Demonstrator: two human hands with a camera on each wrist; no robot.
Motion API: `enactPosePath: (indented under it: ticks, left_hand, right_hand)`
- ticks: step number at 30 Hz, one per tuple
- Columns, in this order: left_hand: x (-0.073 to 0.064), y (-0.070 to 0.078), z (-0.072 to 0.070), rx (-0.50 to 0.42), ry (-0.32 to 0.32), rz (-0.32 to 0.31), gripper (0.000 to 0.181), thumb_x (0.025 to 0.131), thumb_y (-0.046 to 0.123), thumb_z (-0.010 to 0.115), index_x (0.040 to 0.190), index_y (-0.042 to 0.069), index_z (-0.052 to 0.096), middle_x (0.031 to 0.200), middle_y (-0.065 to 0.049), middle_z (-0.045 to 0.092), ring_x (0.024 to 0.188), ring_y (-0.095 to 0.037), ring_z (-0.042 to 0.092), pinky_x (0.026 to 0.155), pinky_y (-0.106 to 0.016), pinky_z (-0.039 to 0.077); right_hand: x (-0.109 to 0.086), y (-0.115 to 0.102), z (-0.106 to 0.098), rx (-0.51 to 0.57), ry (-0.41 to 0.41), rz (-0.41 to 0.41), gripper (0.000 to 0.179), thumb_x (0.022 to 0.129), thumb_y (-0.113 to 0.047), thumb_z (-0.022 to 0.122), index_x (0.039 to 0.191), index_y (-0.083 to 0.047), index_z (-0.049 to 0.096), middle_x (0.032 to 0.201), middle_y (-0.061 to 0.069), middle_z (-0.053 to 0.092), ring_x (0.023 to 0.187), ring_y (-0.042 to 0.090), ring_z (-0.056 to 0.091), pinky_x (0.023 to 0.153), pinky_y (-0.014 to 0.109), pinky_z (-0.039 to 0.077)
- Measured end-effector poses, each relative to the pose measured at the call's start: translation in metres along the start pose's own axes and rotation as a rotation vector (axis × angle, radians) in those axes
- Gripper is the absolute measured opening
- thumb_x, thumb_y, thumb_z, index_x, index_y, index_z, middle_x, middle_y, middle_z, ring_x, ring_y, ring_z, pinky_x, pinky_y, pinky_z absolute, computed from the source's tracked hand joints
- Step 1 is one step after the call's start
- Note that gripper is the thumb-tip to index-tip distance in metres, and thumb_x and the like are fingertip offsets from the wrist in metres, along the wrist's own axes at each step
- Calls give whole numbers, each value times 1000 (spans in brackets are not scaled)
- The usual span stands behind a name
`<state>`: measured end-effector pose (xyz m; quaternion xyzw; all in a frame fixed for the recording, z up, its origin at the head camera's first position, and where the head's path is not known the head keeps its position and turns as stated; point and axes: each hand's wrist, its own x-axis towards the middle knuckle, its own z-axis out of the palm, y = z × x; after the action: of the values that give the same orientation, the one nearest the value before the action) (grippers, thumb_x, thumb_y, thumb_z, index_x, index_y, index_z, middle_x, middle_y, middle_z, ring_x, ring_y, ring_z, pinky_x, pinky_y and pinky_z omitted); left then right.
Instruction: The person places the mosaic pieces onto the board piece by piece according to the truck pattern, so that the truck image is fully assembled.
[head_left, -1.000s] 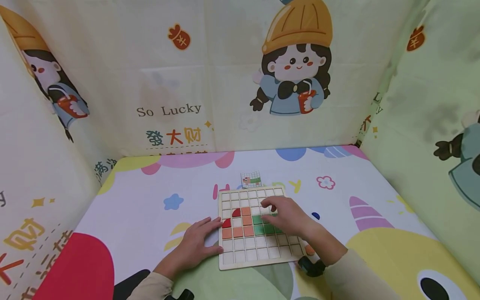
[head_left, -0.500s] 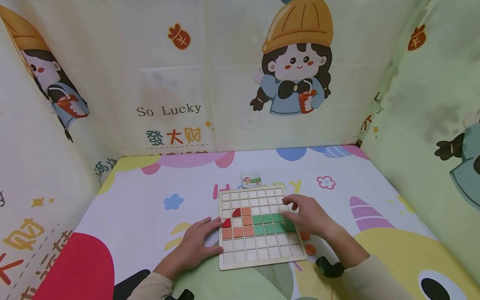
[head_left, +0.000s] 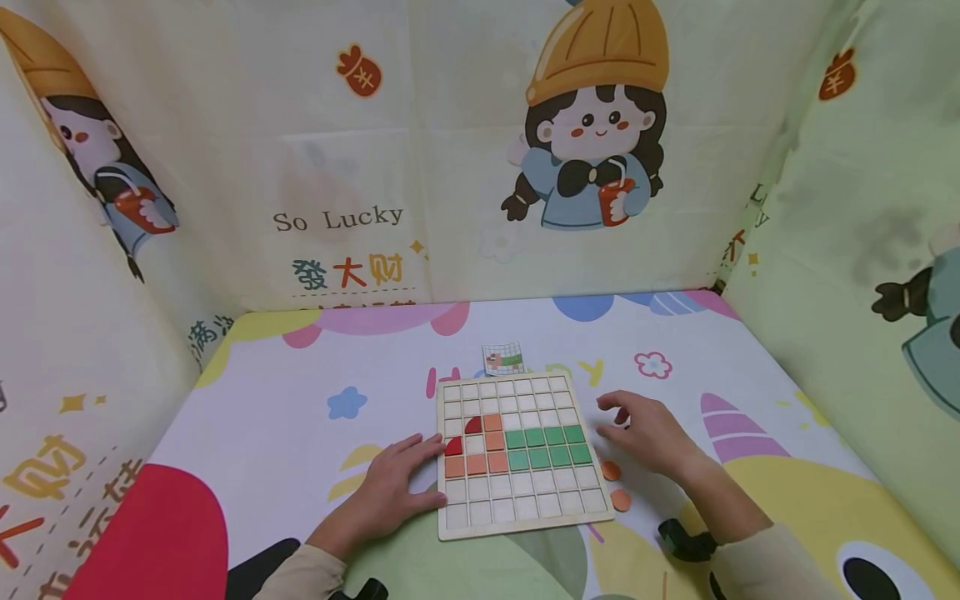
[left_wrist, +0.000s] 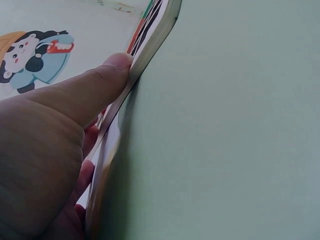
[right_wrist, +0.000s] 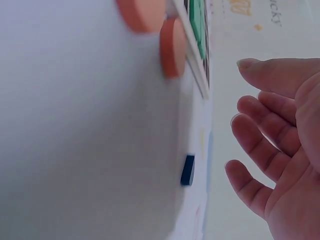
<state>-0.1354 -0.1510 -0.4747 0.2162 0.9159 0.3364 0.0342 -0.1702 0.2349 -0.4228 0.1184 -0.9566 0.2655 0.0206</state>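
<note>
A wooden grid board [head_left: 527, 505] lies on the table with green squares [head_left: 538, 458], salmon squares [head_left: 476, 464] and red quarter-round pieces [head_left: 453, 447] in its cells. My left hand [head_left: 393, 487] rests at the board's left edge, its fingers and thumb touching the rim. In the left wrist view the thumb lies against the board edge [left_wrist: 155, 42]. My right hand [head_left: 648, 433] hovers off the board's right side, fingers loosely bent, holding nothing. Two orange round pieces [head_left: 621, 500] lie beside the board's right edge. A dark blue piece [right_wrist: 187, 170] shows in the right wrist view; my hand hides it in the head view.
A small picture card [head_left: 503, 359] with a gridded pattern lies just behind the board. The table is covered with a colourful printed cloth [head_left: 405, 367]. Printed curtains [head_left: 450, 167] stand along the back and both sides.
My right hand has moved right, from over the green squares to beyond the board's right edge, uncovering the green rows and the orange pieces. The left hand stays put.
</note>
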Motion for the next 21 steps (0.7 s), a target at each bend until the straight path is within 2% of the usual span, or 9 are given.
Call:
enactPosePath:
  ticks: [7, 21]
  left_hand:
    - [0, 0, 0, 3, 2, 0, 69, 82, 39, 82, 141, 11, 58, 149, -2, 50, 140, -37, 37, 108, -65, 27]
    - [1, -2, 1, 5, -11, -14, 71, 83, 42, 81, 142, 12, 57, 151, -1, 49, 141, -36, 36, 108, -65, 26]
  right_hand:
    - [-4, 14, -2, -37, -7, 46, 38, 86, -16, 78, 120, -2, 66, 102, 6, 67, 83, 21, 56, 71, 36, 51]
    - [-8, 33, -3, -58, -48, 125, 40, 84, -12, 76, 121, 2, 65, 108, 13, 67, 89, 27, 57, 78, 42, 55]
